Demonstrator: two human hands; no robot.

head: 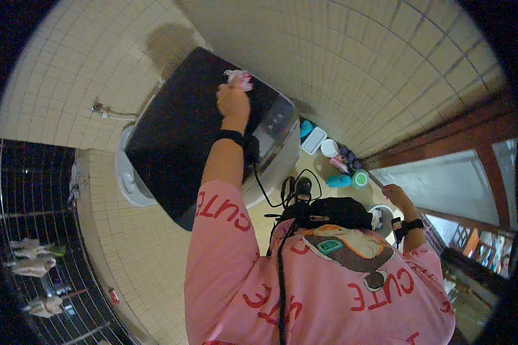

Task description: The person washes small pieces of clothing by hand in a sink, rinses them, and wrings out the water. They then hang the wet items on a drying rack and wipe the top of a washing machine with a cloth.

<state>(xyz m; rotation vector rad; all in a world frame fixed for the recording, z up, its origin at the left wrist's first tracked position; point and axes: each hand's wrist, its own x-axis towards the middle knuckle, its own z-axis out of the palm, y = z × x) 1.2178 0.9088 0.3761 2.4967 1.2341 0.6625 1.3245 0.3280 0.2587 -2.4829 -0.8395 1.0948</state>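
Note:
My left hand is closed on a crumpled pink-and-white cloth, which rests on the dark lid of a top-loading washing machine. The hand is near the lid's far edge, left of the control panel. A black band is around that wrist. Out to the right, away from the machine, is my right hand, near a door with frosted panes. Nothing shows in it, but its fingers are too small and blurred to judge. A small device is strapped at the right wrist.
On the floor by the tiled wall stand a white container, a round white tub, a teal bottle and a green-topped jar. A bucket is beside me. A wall tap and a white basin adjoin the machine. Black cables dangle before me.

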